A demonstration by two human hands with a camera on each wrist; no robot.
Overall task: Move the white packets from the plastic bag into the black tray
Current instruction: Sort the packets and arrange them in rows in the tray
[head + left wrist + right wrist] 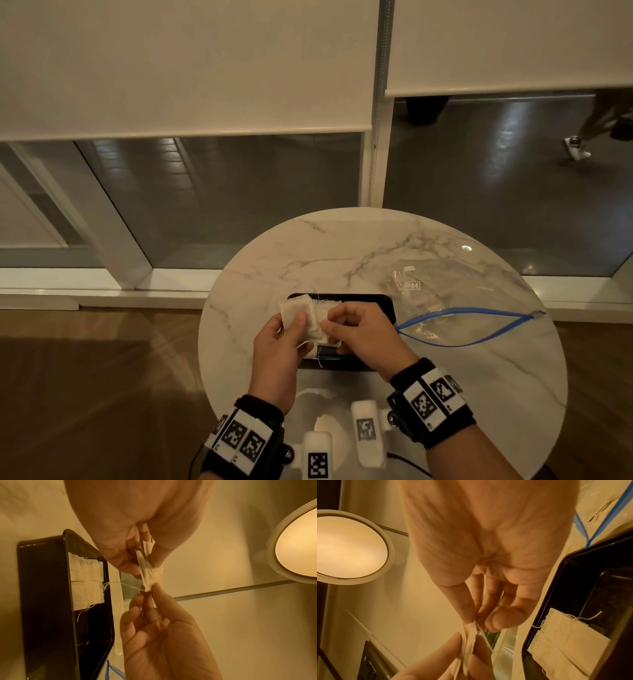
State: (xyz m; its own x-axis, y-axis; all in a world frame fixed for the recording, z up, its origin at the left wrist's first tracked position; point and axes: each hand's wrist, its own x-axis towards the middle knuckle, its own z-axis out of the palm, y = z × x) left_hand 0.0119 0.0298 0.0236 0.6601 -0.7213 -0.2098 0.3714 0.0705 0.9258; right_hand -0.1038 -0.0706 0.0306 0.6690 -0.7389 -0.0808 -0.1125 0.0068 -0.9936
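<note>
Both hands (pixel 278 339) (pixel 363 334) pinch packets (pixel 301 317) right over tray (pixel 388 308), bag (pixel 445 308) at 3 o'clock; right grabs probably one

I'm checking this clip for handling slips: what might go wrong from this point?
Both the left hand and right hand pinch a bunch of white paper packets above the black rectangular tray. Pulling them apart might tear one. A loose thread trails from the bunch and could snag. A packet slipping free might land on the round marble table.
</note>
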